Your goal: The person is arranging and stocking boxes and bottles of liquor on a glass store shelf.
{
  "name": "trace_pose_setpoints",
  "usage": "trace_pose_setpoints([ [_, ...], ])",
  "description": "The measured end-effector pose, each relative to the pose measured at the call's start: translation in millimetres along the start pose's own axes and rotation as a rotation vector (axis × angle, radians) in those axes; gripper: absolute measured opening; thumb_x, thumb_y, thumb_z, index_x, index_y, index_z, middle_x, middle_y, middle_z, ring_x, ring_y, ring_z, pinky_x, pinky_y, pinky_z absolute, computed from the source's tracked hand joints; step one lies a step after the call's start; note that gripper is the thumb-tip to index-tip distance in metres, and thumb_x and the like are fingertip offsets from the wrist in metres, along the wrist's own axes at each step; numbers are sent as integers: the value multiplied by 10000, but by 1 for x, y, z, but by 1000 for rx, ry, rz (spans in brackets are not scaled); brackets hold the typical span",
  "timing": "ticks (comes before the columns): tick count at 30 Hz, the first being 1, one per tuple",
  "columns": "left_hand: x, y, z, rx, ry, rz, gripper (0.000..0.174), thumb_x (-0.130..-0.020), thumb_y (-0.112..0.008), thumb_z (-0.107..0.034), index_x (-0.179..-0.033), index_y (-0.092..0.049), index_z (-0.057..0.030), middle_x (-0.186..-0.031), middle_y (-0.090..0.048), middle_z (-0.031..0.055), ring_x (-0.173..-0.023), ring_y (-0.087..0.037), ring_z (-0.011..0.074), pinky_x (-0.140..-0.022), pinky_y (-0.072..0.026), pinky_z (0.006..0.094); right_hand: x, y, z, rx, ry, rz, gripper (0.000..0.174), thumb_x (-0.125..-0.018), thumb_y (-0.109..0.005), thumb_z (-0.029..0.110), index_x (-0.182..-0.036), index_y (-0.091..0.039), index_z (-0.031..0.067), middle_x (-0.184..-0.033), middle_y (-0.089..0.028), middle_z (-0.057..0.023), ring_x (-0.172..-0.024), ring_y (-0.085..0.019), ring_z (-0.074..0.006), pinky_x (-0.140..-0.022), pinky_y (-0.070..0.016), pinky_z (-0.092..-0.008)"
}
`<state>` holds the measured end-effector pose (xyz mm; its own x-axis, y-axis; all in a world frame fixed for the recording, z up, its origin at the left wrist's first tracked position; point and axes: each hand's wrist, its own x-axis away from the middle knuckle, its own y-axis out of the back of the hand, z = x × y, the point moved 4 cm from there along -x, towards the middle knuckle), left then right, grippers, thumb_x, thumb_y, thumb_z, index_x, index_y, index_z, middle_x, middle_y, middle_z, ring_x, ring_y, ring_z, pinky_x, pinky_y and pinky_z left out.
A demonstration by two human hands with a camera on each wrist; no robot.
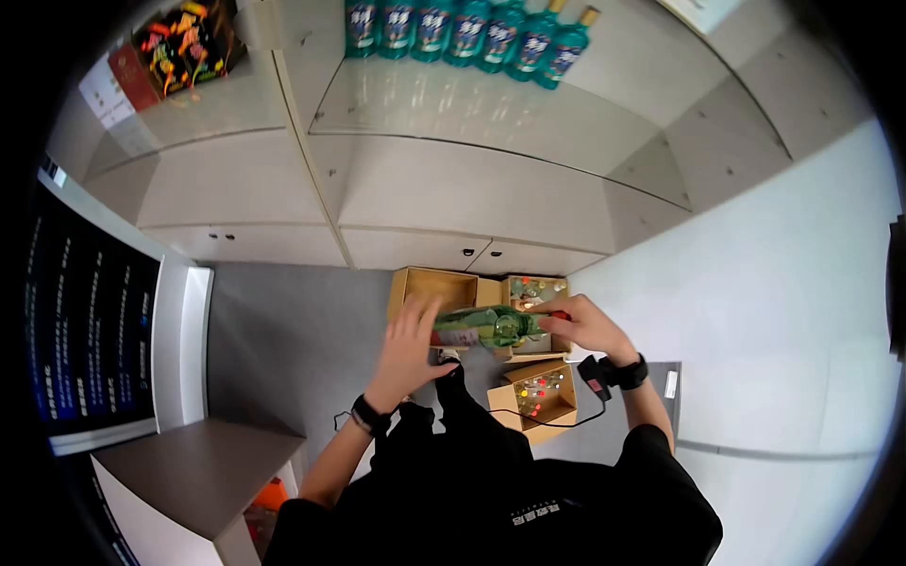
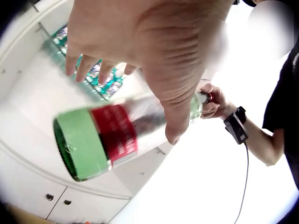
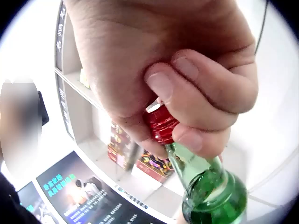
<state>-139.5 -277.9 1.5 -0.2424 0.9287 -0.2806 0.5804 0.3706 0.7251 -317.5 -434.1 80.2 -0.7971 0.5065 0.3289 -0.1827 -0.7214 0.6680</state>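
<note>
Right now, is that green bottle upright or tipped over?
Tipped: the head view shows the green bottle nearly sideways, its red top in the right hand, its base end near the left hand.

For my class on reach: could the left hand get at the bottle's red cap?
Probably not: the right hand grips round the red cap; the left hand is nearer the base of the green glass bottle.

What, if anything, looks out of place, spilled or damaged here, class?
Nothing stands out. The green bottle is tilted, but the right hand grips it; no spill or breakage shows. On the shelf, the teal bottles stand in a row.
</note>
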Motion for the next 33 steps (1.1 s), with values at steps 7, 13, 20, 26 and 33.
trace_pose_setpoints([
  [7, -3, -2, -61, 334, -211, 255, 647, -558, -752, -332, -1087, -469, -90, -935, -600, 139, -833, -593, 323, -700, -487, 377, 100, 17, 61, -287, -72, -177, 279, -846, -510, 196, -1034, -571, -2, -562, -507, -22, -478, -447, -75, -481, -373, -224],
  [13, -21, -1, -64, 357, -172, 303, 675, -598, -747, -341, -1122, -449, -37, -944, -614, 164, -873, -608, 304, -732, -483, 342, 121, -2, 15, -523, 57, -409, 412, -860, -509, 224, -1197, -447, -5, -678, -570, -37, -595, -512, -83, -575, -427, -227],
  [20, -78, -9, -100, 844, -101, 352, 471, -709, -701, -143, -1092, -459, -10, -951, -594, 72, -864, -574, 138, -785, -458, 298, 91, -16, -23, -244, 83, -284, 594, -797, -604, 320, -1234, -392, -21, -931, -605, -159, -793, -601, -224, -695, -460, -306],
  [26, -140, -51, -130, 1028, 62, 432, 516, -710, -701, -133, -1132, -433, -5, -1008, -568, 80, -921, -553, 143, -803, -448, 294, 32, 4, -23, -488, 295, -525, 815, -724, -699, 279, -1232, -178, -87, -1043, -524, -247, -999, -549, -310, -823, -445, -362],
  [33, -204, -97, -156, 996, 98, 427, 536, -772, -647, -148, -1203, -365, -1, -1097, -516, 101, -1012, -510, 162, -864, -418, 307, 5, 59, -81, -622, 238, -718, 741, -702, -704, 213, -1215, -246, -60, -1023, -544, -225, -940, -573, -305, -786, -460, -354],
])
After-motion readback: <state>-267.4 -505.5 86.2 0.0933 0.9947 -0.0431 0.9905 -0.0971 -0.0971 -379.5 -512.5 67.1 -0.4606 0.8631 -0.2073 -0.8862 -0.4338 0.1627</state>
